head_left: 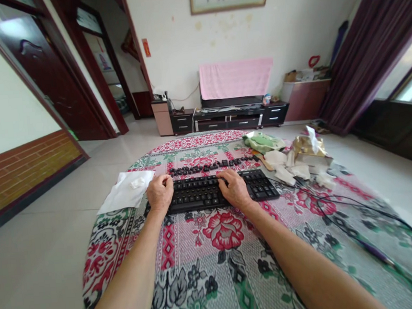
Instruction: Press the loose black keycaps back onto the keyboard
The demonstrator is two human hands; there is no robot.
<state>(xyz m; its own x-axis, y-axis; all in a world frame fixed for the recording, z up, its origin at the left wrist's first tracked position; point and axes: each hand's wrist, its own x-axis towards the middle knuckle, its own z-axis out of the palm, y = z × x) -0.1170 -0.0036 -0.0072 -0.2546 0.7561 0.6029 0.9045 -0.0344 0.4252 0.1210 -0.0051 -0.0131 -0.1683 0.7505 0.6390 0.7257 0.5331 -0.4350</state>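
Keyboard (212, 191) lay on floral-clothed surface (209, 269). Left hand (159, 191) gripped keyboard's left end, fingers curled. Right hand (235, 188) rested on keys, fingers bent; grip unclear. Loose keycaps (210, 165) lined just behind keyboard; tissue (127, 190) left of it.

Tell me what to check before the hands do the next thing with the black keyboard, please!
1. Keyboard lying flat on the flowery tablecloth: ok.
2. Left hand resting on the keyboard's left end: ok.
3. Right hand on the keys, fingers at the top row: ok.
4. Row of loose black keycaps lined up just behind the keyboard, none spilled off the table: ok.
5. White tissue close beside the left hand: ok.
6. Whether either hand pinches a keycap or tool: cannot tell, the fingers hide it.
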